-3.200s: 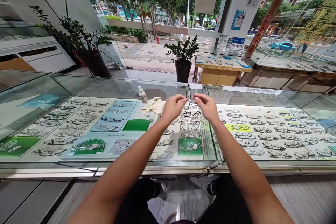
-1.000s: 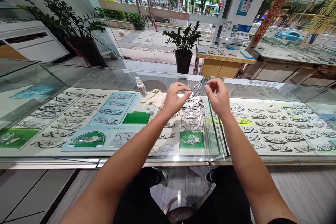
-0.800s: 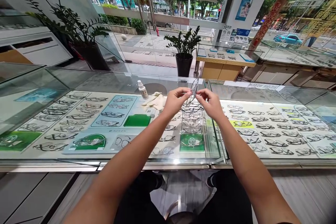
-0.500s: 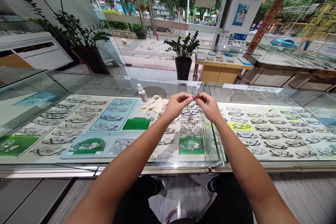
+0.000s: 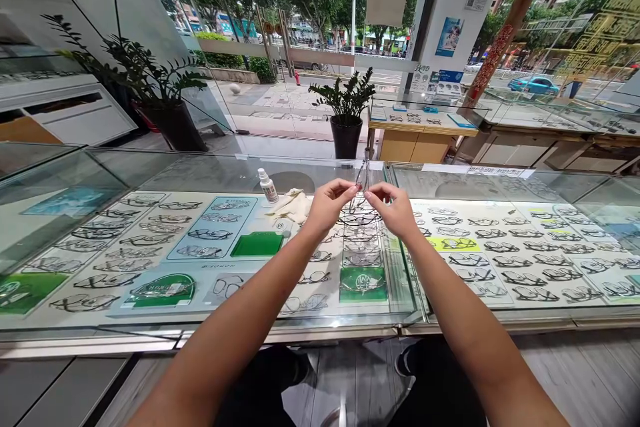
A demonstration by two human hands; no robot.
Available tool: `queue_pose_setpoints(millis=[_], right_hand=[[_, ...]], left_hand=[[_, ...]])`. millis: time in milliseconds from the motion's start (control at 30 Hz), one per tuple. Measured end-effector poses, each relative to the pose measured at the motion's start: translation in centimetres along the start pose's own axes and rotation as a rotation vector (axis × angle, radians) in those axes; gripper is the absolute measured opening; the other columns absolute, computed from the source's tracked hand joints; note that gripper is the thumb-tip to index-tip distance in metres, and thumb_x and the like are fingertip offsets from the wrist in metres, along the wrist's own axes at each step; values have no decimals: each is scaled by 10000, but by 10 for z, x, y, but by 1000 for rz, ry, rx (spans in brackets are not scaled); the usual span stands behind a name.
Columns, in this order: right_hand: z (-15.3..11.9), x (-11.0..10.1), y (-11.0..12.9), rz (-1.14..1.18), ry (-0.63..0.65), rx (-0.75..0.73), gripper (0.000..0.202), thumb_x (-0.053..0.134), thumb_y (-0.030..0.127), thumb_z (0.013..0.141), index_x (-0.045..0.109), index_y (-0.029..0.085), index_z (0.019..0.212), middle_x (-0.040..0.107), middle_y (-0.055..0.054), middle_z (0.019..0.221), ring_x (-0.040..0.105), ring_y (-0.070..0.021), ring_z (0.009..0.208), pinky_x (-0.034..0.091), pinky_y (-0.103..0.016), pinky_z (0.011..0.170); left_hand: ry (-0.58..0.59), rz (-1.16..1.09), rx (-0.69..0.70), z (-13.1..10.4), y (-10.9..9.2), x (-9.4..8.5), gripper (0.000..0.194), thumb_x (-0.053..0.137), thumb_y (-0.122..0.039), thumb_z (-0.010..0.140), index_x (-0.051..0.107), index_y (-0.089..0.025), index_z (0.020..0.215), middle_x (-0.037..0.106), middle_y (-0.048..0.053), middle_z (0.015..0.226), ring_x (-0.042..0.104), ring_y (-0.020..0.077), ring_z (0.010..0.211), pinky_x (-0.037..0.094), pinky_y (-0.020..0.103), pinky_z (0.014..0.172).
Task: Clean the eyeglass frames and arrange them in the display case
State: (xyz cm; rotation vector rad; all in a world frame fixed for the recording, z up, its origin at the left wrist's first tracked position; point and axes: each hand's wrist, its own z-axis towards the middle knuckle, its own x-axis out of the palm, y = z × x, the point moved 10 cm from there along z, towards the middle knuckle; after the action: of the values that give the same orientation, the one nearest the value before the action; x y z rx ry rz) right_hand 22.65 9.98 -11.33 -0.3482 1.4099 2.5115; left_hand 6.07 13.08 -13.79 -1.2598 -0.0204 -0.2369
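Observation:
A thin-framed pair of glasses [image 5: 366, 177] is held up above the glass counter, tilted on end between my hands. The thumb and fingers of my left hand [image 5: 329, 203] pinch its left side, near a small reddish spot. On the other side, my right hand [image 5: 391, 205] grips the frame between thumb and forefinger. Beyond my left hand lie a crumpled cream cloth [image 5: 293, 205] and a white spray bottle [image 5: 267, 185], both on the counter top. Rows of glasses show through the glass beneath my hands.
The glass display counter [image 5: 350, 330] spans the view, with a seam right of centre. Inside are a green tray [image 5: 257, 244] and many frames. Past it stand a potted plant [image 5: 346, 137], another plant [image 5: 180, 123] and a wooden display table [image 5: 415, 143].
The glasses have turned more upright between my hands and shifted slightly left. My right fingers have moved a little apart from my left ones. The view has tilted slightly.

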Motion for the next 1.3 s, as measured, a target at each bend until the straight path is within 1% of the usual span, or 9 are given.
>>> queue_pose_setpoints(millis=[100, 200, 333, 433, 600, 667, 1000, 1167, 1300], right_hand=[[0, -14, -9, -52, -80, 57, 286, 635, 507, 986, 728, 240, 941, 731, -47, 853, 661, -222, 755, 514, -346, 728], [-4, -41, -11, -266, -263, 109, 318, 531, 485, 1052, 735, 241, 1063, 774, -76, 891, 695, -256, 780, 519, -404, 870], [-9, -62, 7, -464, -433, 1, 356, 444, 394, 1097, 707, 231, 1271, 795, -131, 1197, 695, -277, 882, 440, -475, 1031], [-10, -50, 20, -481, -401, -146, 344, 469, 361, 1100, 661, 224, 1349, 760, -135, 1270, 690, -265, 908, 453, -447, 975], [-14, 3, 33, -622, -96, -411, 310, 531, 244, 1082, 705, 256, 1339, 752, -91, 1122, 667, -264, 982, 427, -402, 867], [-16, 15, 35, -707, -41, -459, 327, 563, 216, 1066, 718, 268, 1349, 745, -85, 1122, 649, -265, 985, 400, -408, 852], [-14, 9, 31, -790, -107, -401, 255, 626, 276, 1044, 771, 264, 1254, 732, -101, 1183, 611, -290, 1016, 400, -445, 869], [-15, 3, 32, -752, -168, -399, 159, 638, 286, 1027, 788, 245, 1063, 636, -133, 1480, 561, -364, 1287, 453, -512, 999], [-15, 5, 30, -738, -160, -397, 178, 641, 302, 1021, 745, 227, 897, 609, -162, 1530, 484, -381, 1446, 454, -554, 1088]], left_hand=[[-46, 37, 19, 4, 1, -10, 384, 907, -553, 761, 785, -210, 884, 817, 84, 1008, 726, 247, 1027, 556, 404, 977], [-51, 97, 44, 8, 4, -18, 395, 889, -573, 778, 789, -210, 896, 805, 86, 1004, 719, 243, 999, 565, 392, 934], [-9, 126, 32, 10, 11, -16, 424, 894, -594, 770, 789, -202, 895, 790, 89, 989, 711, 228, 945, 589, 392, 894], [-19, 42, -29, 8, 15, -14, 462, 918, -605, 735, 779, -195, 894, 785, 84, 972, 693, 201, 883, 610, 383, 853], [-20, 6, -41, 5, 12, -11, 474, 947, -590, 703, 787, -181, 881, 763, 67, 916, 674, 182, 849, 613, 358, 823], [-8, 8, -23, 5, 12, -9, 465, 947, -581, 708, 796, -181, 890, 753, 57, 896, 670, 175, 829, 609, 358, 828], [-74, 20, 23, 7, 18, -17, 410, 925, -546, 752, 805, -186, 908, 762, 60, 909, 679, 181, 843, 578, 363, 857], [-30, 57, 18, 5, 20, -11, 392, 910, -542, 772, 805, -186, 898, 764, 61, 920, 667, 179, 843, 560, 342, 820], [24, 107, 21, 2, 22, -2, 391, 903, -547, 776, 803, -183, 879, 765, 65, 916, 668, 185, 849, 557, 338, 804]])
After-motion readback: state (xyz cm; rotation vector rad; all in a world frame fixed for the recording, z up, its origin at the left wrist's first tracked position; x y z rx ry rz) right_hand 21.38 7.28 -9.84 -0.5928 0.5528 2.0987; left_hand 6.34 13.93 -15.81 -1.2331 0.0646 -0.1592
